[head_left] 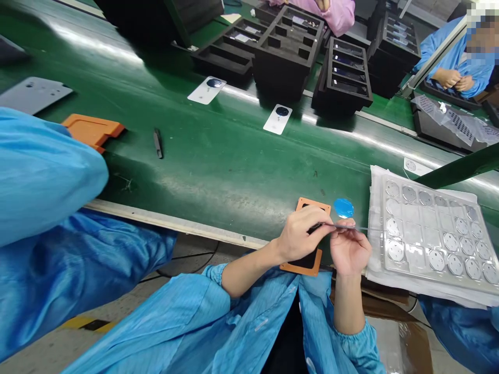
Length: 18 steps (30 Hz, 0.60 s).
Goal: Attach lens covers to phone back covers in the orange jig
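Observation:
My left hand (306, 232) is closed in a pinch on a thin dark piece (343, 226), which I see nearly edge-on, so its exact kind is unclear. The fingertips of my right hand (351, 252) grip the same piece from the other side, palm turned up. Beneath my left hand lies an orange frame-like fixture (302, 268) with a black inset, partly covered by the hand and wrist. A round blue film (343, 208) rests on the green bench just beyond my right fingertips. To the right stands a clear blister tray (419, 234) with several round silvery parts in its pockets.
Two white phone back panels (206, 90) (278, 119) lie farther back, before black compartment trays (288, 47). A black tweezer-like tool (158, 143) and another orange fixture (93, 130) are left, near a co-worker's blue sleeve (47, 171). A green bar (460, 166) crosses at right.

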Each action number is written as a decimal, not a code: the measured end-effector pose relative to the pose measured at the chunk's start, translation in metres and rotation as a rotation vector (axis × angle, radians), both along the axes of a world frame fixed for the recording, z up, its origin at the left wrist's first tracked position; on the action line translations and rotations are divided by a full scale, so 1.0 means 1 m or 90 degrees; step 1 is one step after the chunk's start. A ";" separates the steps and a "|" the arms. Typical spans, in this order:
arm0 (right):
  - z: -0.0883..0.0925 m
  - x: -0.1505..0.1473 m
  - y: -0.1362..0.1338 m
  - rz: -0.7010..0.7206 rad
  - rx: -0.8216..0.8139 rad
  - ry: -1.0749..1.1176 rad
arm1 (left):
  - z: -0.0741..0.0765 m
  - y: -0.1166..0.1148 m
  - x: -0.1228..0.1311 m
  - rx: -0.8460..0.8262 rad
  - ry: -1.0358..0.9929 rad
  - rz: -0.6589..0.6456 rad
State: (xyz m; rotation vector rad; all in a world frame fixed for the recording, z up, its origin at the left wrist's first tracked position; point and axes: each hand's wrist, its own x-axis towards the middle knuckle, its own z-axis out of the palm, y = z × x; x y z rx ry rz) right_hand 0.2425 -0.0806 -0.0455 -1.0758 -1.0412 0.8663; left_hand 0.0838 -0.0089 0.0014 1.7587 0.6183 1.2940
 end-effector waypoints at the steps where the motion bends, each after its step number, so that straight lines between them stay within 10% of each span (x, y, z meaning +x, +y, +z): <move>1: 0.006 -0.001 0.000 -0.012 0.024 -0.034 | -0.003 0.004 -0.001 -0.089 -0.018 0.000; 8: 0.049 -0.020 0.007 -0.013 0.111 -0.115 | -0.024 0.030 -0.006 -0.702 -0.302 -0.222; 18: 0.019 -0.044 0.051 -0.187 -0.049 0.031 | -0.038 0.024 0.003 -0.493 -0.211 -0.029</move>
